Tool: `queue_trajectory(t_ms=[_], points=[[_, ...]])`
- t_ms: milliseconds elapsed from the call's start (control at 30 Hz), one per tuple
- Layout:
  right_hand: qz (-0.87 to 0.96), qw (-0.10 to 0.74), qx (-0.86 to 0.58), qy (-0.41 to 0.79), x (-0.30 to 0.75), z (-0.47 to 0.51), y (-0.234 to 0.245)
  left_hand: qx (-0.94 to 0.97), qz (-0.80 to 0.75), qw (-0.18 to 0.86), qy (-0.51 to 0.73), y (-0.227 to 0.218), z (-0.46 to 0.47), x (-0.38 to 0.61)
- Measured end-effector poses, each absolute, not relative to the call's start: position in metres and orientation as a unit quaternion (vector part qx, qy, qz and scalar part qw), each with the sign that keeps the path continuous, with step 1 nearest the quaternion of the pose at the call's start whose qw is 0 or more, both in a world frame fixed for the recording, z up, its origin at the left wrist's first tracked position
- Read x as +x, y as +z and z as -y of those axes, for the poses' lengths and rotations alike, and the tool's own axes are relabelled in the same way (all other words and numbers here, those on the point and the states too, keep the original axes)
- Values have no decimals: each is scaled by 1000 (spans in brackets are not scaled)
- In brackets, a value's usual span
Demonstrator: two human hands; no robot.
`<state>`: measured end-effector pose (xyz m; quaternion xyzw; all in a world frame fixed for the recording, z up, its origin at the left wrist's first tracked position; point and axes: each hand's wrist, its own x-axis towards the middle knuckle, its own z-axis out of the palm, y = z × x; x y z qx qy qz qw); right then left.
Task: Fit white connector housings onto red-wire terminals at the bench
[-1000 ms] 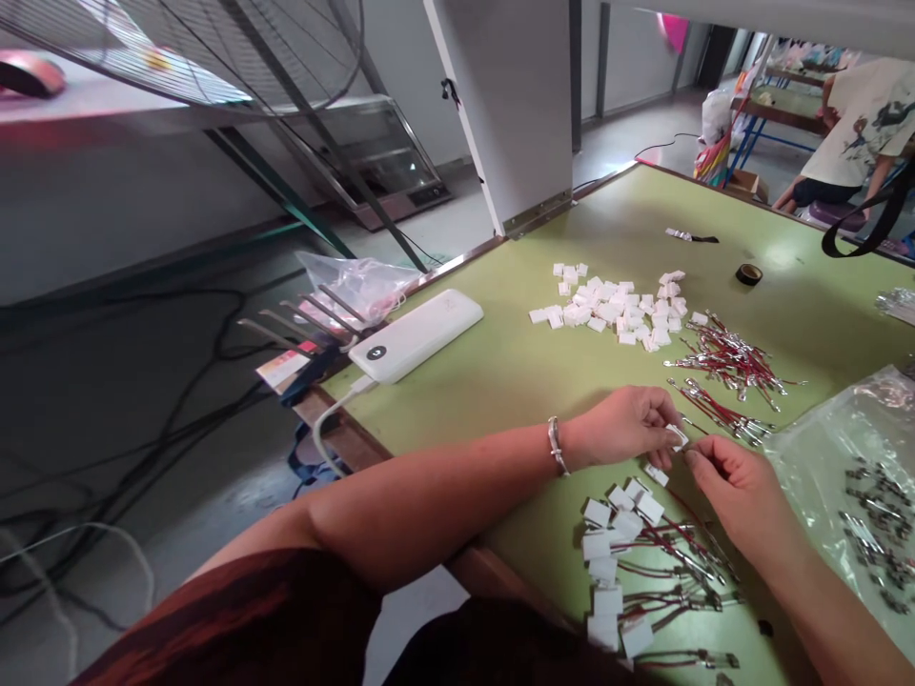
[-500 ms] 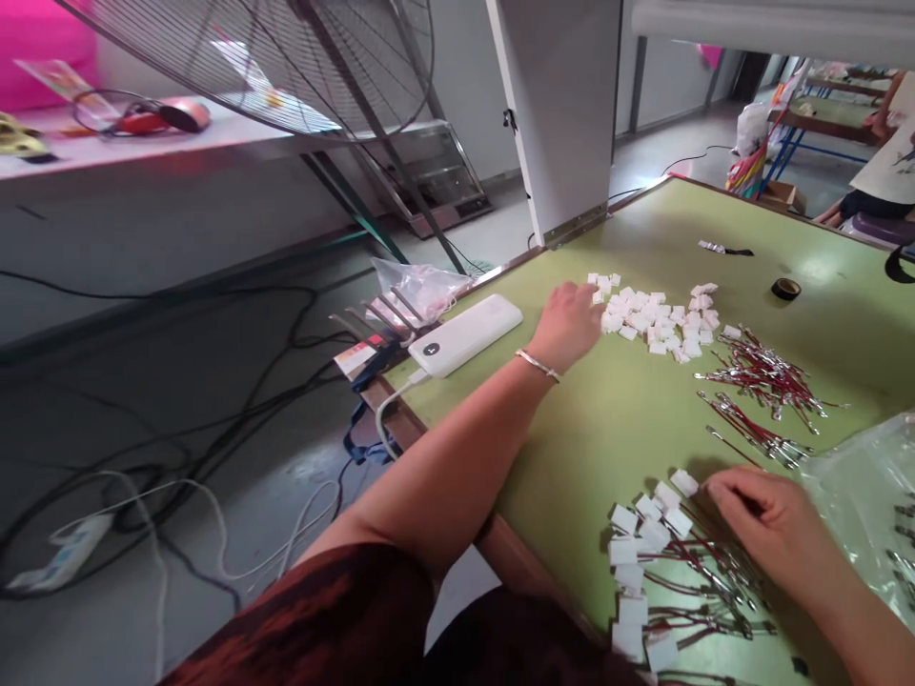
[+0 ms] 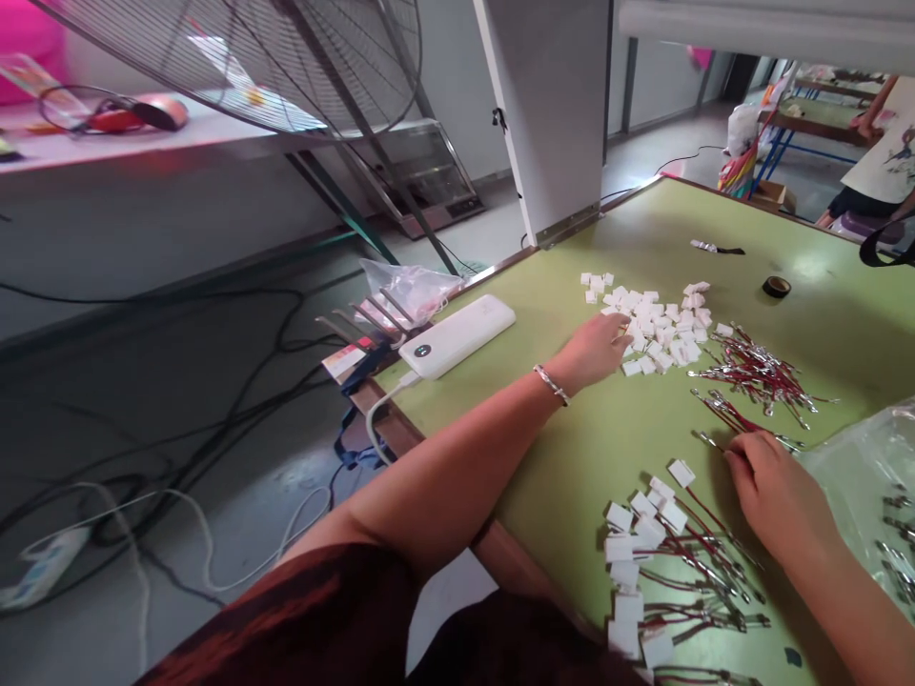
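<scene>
My left hand (image 3: 595,351) reaches to the near left edge of a pile of small white plastic connector housings (image 3: 664,329). Its fingers are bent together among them, and whether they grip one is hidden. Farther right, my right hand (image 3: 782,491) is closed in a pinch over a single dark red wire with a metal terminal (image 3: 709,440), whose end sticks out to the left of the fingers. Just beyond lies a small bunch of red wires (image 3: 729,412). Nearer to me are white housings with wires fitted (image 3: 647,529), laid in a curved row.
A larger heap of red wires (image 3: 758,370) lies behind my right hand, and a clear plastic bag (image 3: 876,457) at the right. A white power bank (image 3: 457,335) with a cable is at the left table edge. Black tape (image 3: 776,287) lies farther back. Another person (image 3: 883,143) is far right.
My left hand has moved right and nearer, from the pile's far left end to its near edge. My right hand has left the fitted housings and moved up to the loose wire.
</scene>
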<state>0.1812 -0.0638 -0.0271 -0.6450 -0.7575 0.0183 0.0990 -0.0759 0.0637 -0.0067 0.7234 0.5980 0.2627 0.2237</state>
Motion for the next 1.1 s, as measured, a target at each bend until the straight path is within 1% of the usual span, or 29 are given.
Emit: queue_trajectory(t_ms=[67,133,267,333,400,500,567,700,767,833,933,1100], points=[[737,118,-665,37,181,65,-25,727,-610,177,261,-2,-58,-74],[720,141,-677,54,181,65,-24,750,-603,147,229,2,-53,-71],[712,209,-664,93,180,64,-23,802,-572,128,113,0,-44,-64],[713,235,-651,115,180,64,-22,816,-561,120,74,-5,-41,-60],[709,249,-645,137,180,64,-20,822,-552,123,71,-8,-40,-57],[698,251,-649,167,179,66,-18,822,-540,148,101,-8,-39,-56],[692,253,-651,181,178,67,-16,810,-533,202,141,-5,-39,-56],[689,263,-650,183,175,68,-13,720,-477,442,243,-1,-31,-53],[696,267,-643,176,172,69,-10,676,-422,548,254,0,-24,-48],[709,271,-629,167,169,71,-7,623,-383,632,255,0,-16,-42],[730,276,-605,157,163,76,-3,512,-373,723,276,-4,-7,-32],[741,269,-586,189,155,80,0,369,-361,810,278,-9,-5,-27]])
